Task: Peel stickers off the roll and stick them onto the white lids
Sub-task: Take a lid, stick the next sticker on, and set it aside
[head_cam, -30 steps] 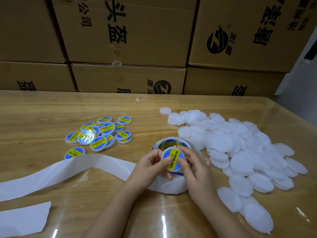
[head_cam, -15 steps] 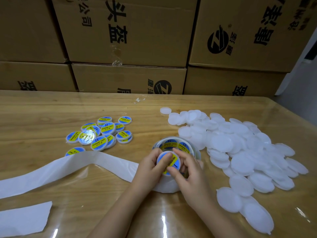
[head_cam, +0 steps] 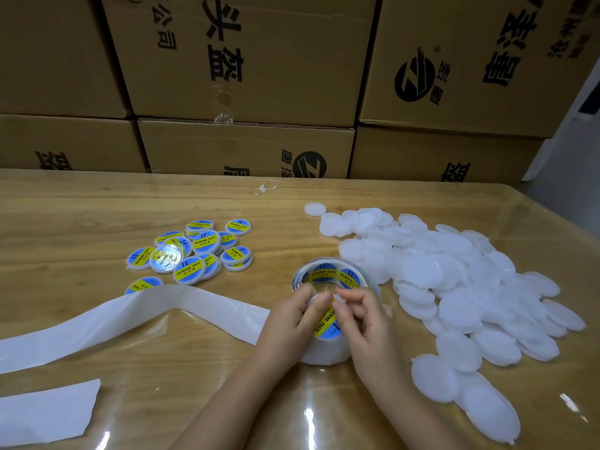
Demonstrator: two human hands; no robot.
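Biggest hazard by size: long white spent backing strip (head_cam: 130, 316) trailing from the middle of the glossy wood-grain desk (head_cam: 65, 216) to its left edge, apt to catch a forearm and drag the roll along. Next, loose heap of bare white plastic lids (head_cam: 454, 287) along the right edge, liable to slide off the near right corner at a nudge. Then the clear-wound roll of blue-and-yellow stickers (head_cam: 334, 280) mid-desk, just behind and under the hands, free to shift under a pull on the strip. Smallest and likeliest: a crooked or bubbled label, caused by uneven pressing, on the small white round lid (head_cam: 326, 324) held just in front of the roll, left hand (head_cam: 292, 319) curled round its left rim with a finger laid across its printed face, right hand (head_cam: 365, 326) curled too, fingertips pinching the right rim. Materials, same order: matt brown cardboard boxes (head_cam: 243, 60) stacked behind the far edge; varnished grain throwing glare; waxy, limp, ribbon-like strip; thin, translucent, shallow-rimmed discs; shiny printed faces on the cluster of finished labelled lids (head_cam: 194, 251) left of centre; flat torn white paper scrap (head_cam: 42, 414) at the near left corner.
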